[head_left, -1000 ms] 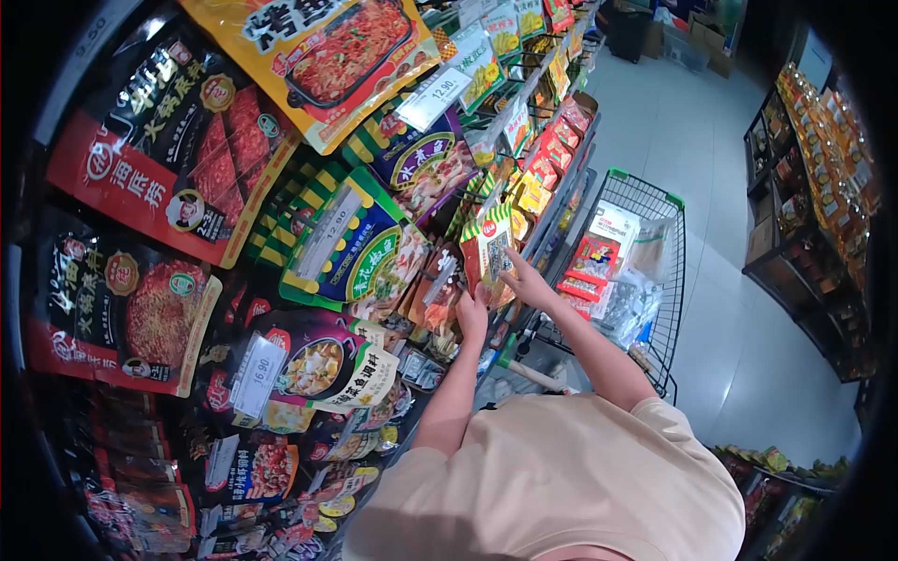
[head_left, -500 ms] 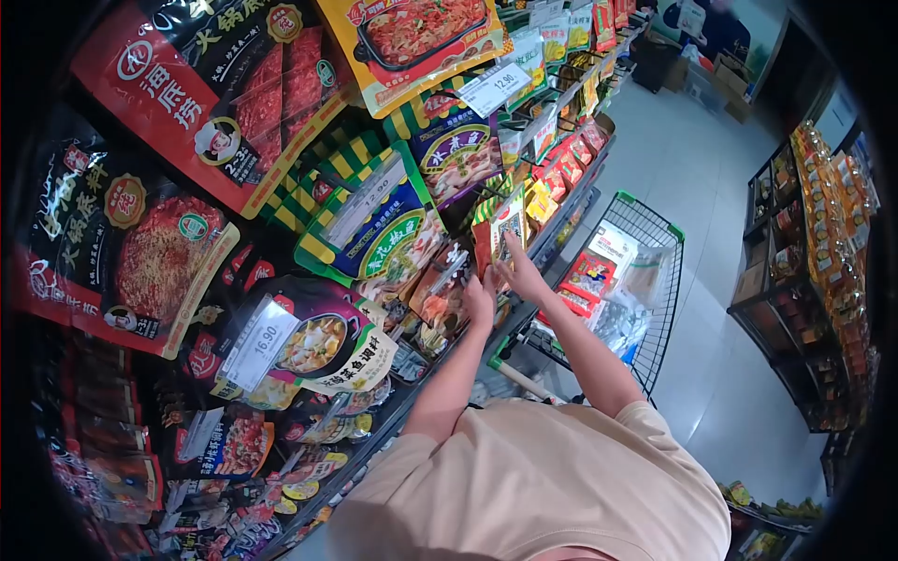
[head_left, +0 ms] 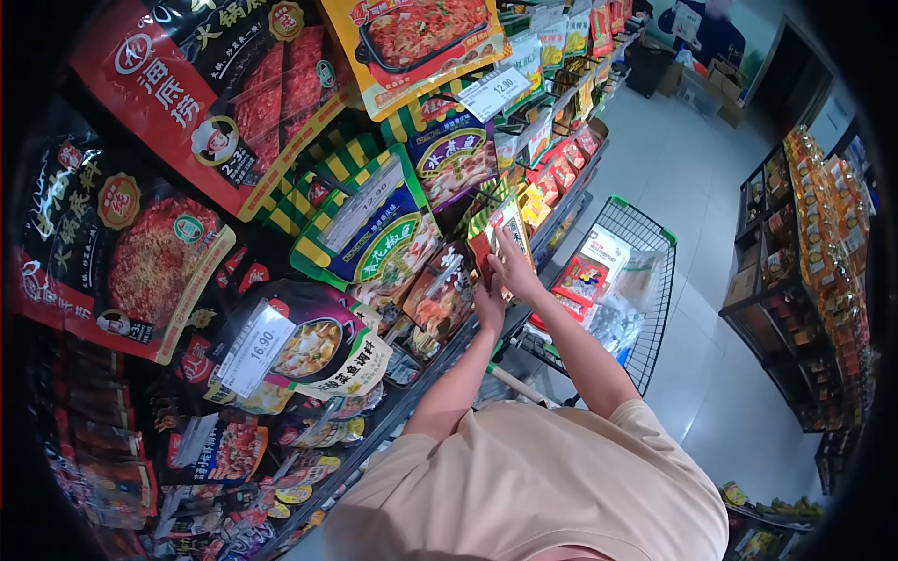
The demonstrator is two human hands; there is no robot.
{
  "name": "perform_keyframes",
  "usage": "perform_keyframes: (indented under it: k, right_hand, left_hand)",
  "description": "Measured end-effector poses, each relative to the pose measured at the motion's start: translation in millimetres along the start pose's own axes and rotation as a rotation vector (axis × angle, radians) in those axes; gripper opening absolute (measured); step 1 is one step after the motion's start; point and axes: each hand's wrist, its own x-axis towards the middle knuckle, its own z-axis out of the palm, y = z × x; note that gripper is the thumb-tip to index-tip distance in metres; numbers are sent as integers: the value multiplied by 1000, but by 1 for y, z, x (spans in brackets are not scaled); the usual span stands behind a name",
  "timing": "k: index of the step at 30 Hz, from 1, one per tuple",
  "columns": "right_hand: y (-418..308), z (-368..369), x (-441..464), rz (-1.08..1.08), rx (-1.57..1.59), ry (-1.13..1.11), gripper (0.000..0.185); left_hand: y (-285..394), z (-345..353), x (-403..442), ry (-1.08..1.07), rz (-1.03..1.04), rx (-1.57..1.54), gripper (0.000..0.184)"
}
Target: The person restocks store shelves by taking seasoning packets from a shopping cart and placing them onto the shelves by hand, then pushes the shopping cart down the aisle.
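A red and white seasoning packet (head_left: 516, 227) with dark printing is in front of me, beside the shelf. My left hand (head_left: 489, 307) is closed on its lower end, with the fingers partly hidden behind it. Fairly straight fingers of my right hand (head_left: 514, 269) lie across its face and right side, gripping it too. Just left of my hands is a pouch with a food picture (head_left: 440, 292). Above that hang a green-edged fish seasoning pouch (head_left: 388, 245) and a purple one (head_left: 454, 154).
Hotpot seasoning pouches (head_left: 262, 103) and price tags (head_left: 254, 348) crowd the shelf at left. A wire shopping cart (head_left: 666, 280) stands right of my arms, holding red packets (head_left: 580, 280) and clear bags. Across the tiled aisle (head_left: 716, 309) is another stocked shelf (head_left: 809, 280). Boxes (head_left: 728, 79) stand at the far end.
The packet is tilted a little more, and my right hand's fingers have shifted over its face. Both hands stay close together on it. The view has turned slightly.
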Motion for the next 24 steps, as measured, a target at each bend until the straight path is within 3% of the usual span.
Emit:
perform_keyframes:
  k: [2, 5, 8, 10, 11, 13, 14, 18, 21, 23, 24]
  right_hand:
    - [2, 1, 0, -17, -18, 7, 68]
    - [2, 1, -2, -25, 25, -5, 69]
    - [13, 2, -8, -10, 73, -74, 71]
    - [19, 2, -16, -31, 145, -143, 72]
    - [23, 1, -21, -27, 144, -141, 72]
    - [34, 3, -32, -20, 161, -127, 73]
    - [40, 3, -39, -15, 162, -123, 73]
    - [69, -6, -82, 75, 132, -75, 72]
    - [87, -20, -133, 202, 75, -19, 66]
    - [90, -33, -172, 348, 17, 30, 59]
    - [89, -41, -194, 399, -2, 54, 56]
  left_hand:
    - [-6, 1, 3, -35, -67, -16, 44]
    - [-28, 6, 9, 9, 10, 14, 42]
    - [-67, 4, 23, -39, -83, -215, 45]
    - [-90, -2, 35, 16, -2, 142, 49]
    - [-101, -5, 38, 12, -4, 141, 49]
    - [-98, -12, 41, -34, -130, 263, 53]
    - [-97, -14, 39, -44, -203, 468, 51]
    - [-74, -22, 23, -81, -193, 577, 49]
    - [-87, -29, 1, -155, -148, 523, 55]
    - [-113, -30, -13, -211, -258, 528, 71]
    - [-80, -26, -26, -311, -375, 503, 85]
